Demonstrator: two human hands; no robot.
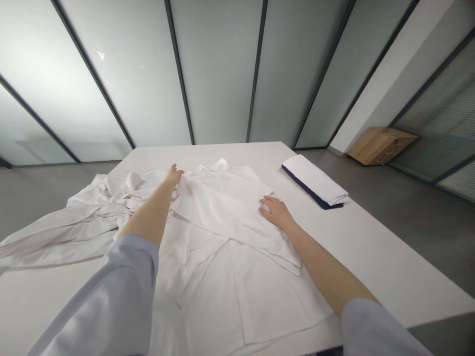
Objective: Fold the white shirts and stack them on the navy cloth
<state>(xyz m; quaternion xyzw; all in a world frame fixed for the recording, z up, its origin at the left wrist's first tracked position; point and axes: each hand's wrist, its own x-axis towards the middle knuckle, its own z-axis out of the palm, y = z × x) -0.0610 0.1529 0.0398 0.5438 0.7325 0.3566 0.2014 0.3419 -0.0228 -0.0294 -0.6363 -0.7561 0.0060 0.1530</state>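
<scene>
A white shirt (pixel 230 232) lies spread flat on the white table (pixel 389 267), its collar at the far end and a sleeve folded across its chest. My left hand (pixel 173 176) reaches far forward and rests on the shirt's left shoulder, fingers closed on the cloth edge there. My right hand (pixel 275 209) lies flat on the shirt's right side, fingers stretched out and pressing the fabric down.
A heap of crumpled white garments (pixel 81 217) lies on the table to the left. Folded clothes, white over dark blue (pixel 315 182), sit at the far right of the table. A wooden cabinet (pixel 382 145) stands on the floor by the glass wall.
</scene>
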